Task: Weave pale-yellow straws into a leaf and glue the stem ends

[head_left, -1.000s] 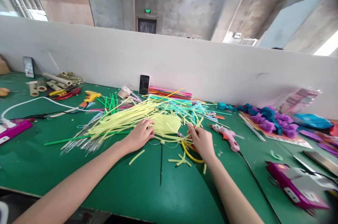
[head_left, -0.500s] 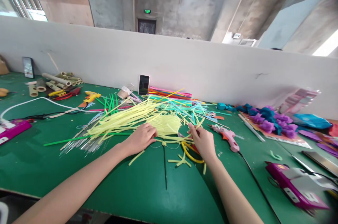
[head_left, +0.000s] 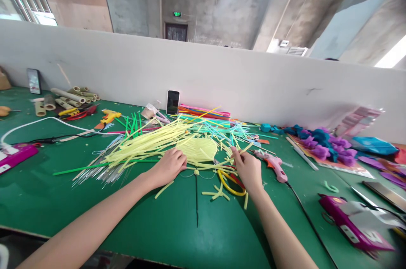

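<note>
A heap of loose yellow strips (head_left: 149, 144) spreads over the green table (head_left: 142, 226), its right part reaching behind the left hand (head_left: 169, 166). That hand rests low, palm down, fingers curled together and thumb tucked near them; its fingertips meet the left end of a thin yellow band (head_left: 206, 169), though whether they pinch it or only press on it cannot be told. Just right of those fingertips, and between the two hands, lies the leaf-shaped yellow piece (head_left: 199, 149), flat, with the band running along its near side. A small yellow knot (head_left: 196, 172) sits by the band, with a dark stem (head_left: 197, 201) pointing from it toward the person. Farther right, short yellow offcuts (head_left: 217, 193) lie nearer the person than the band, beside a yellow-handled tool (head_left: 233, 188). The right hand (head_left: 249, 169) has thumb and forefinger closed together on a yellow strip (head_left: 247, 149), whose end sticks out past the fingers. Right of it, near the knuckles, lies a pink glue gun (head_left: 273, 164).
</note>
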The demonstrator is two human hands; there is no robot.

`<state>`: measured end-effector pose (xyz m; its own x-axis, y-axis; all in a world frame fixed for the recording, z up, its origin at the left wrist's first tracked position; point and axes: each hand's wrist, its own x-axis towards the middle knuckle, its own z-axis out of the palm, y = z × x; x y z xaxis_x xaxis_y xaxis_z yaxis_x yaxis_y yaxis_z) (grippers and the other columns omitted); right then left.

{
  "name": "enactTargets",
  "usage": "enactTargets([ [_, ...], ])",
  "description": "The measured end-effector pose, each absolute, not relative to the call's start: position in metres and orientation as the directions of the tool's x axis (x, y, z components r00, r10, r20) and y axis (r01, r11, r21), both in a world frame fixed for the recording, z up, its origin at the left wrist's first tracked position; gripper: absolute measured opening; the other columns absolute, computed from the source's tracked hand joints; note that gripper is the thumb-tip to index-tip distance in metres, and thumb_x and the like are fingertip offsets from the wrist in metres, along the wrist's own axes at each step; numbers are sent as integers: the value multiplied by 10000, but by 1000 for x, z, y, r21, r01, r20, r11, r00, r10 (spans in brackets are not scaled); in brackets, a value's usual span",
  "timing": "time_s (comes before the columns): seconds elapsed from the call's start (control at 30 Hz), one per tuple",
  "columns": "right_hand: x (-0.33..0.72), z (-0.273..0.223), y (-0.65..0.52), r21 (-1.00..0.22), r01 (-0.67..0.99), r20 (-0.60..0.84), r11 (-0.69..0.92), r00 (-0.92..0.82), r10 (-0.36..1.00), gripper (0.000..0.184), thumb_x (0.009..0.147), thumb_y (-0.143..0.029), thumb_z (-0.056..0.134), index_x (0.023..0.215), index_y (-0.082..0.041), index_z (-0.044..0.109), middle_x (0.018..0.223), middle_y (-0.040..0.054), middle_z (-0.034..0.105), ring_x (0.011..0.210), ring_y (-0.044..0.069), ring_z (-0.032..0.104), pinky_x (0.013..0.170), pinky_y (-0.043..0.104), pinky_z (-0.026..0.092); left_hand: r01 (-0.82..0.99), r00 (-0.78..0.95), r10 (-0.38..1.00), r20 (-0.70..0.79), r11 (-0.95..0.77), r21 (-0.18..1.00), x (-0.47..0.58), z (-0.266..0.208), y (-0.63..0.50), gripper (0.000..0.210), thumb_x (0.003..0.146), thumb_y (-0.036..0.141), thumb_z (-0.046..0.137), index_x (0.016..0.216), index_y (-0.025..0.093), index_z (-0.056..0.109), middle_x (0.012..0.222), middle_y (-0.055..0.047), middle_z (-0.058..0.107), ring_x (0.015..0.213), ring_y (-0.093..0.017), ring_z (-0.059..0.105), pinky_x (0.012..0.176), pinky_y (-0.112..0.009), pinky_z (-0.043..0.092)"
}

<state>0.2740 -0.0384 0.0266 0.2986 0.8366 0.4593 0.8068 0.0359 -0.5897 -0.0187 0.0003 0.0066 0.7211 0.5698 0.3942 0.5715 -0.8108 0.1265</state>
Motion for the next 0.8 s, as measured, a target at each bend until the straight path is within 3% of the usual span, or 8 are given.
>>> enactTargets([
  [0.2,278,25,-37,-597,802,462,32,311,830,663,915,-714,357,647,-200,680,563,54,669,528,190,606,555,282,378,578,713,580,393,-804,138,-18,10,-1,195,1006,264,457,860,186,560,814,-39,637,805,-216,533,785,-363,396],
  [0.4,279,26,-38,-605,796,448,14,326,833,648,911,-707,376,642,-200,676,570,55,671,531,192,603,567,287,379,565,728,582,363,-809,163,-23,10,1,250,939,428,581,854,193,594,856,-33,648,867,-215,556,761,-325,400],
  [0.63,278,27,-38,-614,789,434,4,334,837,657,903,-721,378,642,-195,674,571,60,667,519,190,594,563,290,376,567,723,580,376,-808,158,-22,9,-1,266,1000,362,469,838,181,577,841,-52,618,842,-221,529,807,-363,391],
  [0.8,277,27,-38,-629,777,420,18,321,849,649,917,-703,366,661,-193,674,586,61,673,534,190,604,566,286,382,576,665,618,420,-782,238,-21,14,-2,207,986,322,504,845,192,579,827,-42,615,839,-225,527,857,-395,384],
])
